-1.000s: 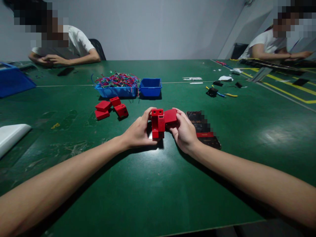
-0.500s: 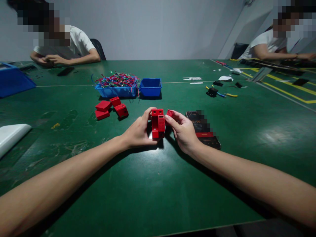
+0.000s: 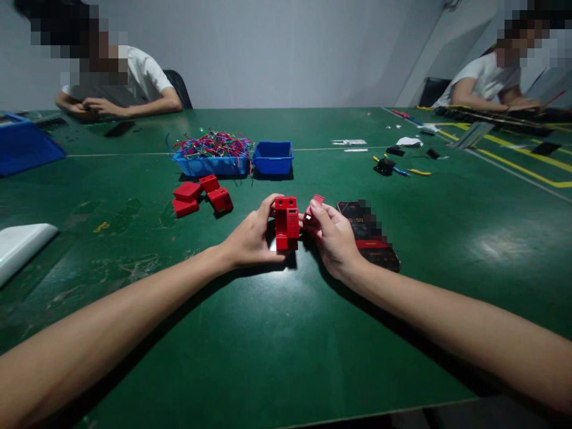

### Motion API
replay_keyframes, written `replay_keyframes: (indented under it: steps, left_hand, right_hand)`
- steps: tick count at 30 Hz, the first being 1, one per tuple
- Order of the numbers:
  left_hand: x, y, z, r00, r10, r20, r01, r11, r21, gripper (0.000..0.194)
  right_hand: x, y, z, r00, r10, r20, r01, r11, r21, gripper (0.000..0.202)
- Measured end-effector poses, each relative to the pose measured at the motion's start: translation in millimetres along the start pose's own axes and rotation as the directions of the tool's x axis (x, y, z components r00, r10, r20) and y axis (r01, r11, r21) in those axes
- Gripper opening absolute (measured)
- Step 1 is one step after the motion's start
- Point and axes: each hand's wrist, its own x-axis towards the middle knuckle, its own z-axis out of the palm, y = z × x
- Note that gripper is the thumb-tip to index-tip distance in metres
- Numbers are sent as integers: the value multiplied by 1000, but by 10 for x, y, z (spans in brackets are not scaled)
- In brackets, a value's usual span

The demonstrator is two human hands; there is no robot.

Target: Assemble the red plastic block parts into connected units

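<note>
Clasping a red housing, left hand is curling half-open around it, left of the phone; right hand is pinching a red piece, fingers nearly closed, beside the phone; red blocks are lying farther left.

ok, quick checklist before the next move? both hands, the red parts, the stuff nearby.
1. Left hand gripping the red plastic-looking box-shaped housing: ok, thumb low, fingers at its upper left.
2. Right hand holding the small red ridged part: ok, thumb across it.
3. Small part fully visible: not ok, fingers cover much of it.
4. Right fingertips clear of the housing: cannot tell, they look very close at its right side.
5. Loose red plastic-looking blocks clear of the left hand: ok, in a cluster further up the table.
6. Dark rectangular phone clear of the right hand: cannot tell, they overlap in this view.
</note>
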Motion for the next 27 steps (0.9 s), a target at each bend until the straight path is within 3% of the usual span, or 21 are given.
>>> replay_keyframes:
  steps: [4, 10, 18, 27]
  left_hand:
    - [1, 2, -1, 1000, 16, 1, -16, 1000, -18, 102]
    - [2, 2, 10, 1000, 23, -4, -23, 1000, -16, 100]
    - [1, -19, 23, 1000, 3, 5, -3, 1000, -15, 101]
    - [-1, -24, 25, 1000, -1, 2, 1, 1000, 3, 102]
  right_hand:
    - [1, -25, 23, 1000, -6, -14, 6, 1000, 28, 35]
    - [17, 20, -11, 996, -19, -90, 19, 1000, -3, 54]
    - [51, 66, -48, 997, -20, -70, 21, 1000, 5, 47]
    - [42, 64, -46, 999, -24, -49, 23, 1000, -16, 71]
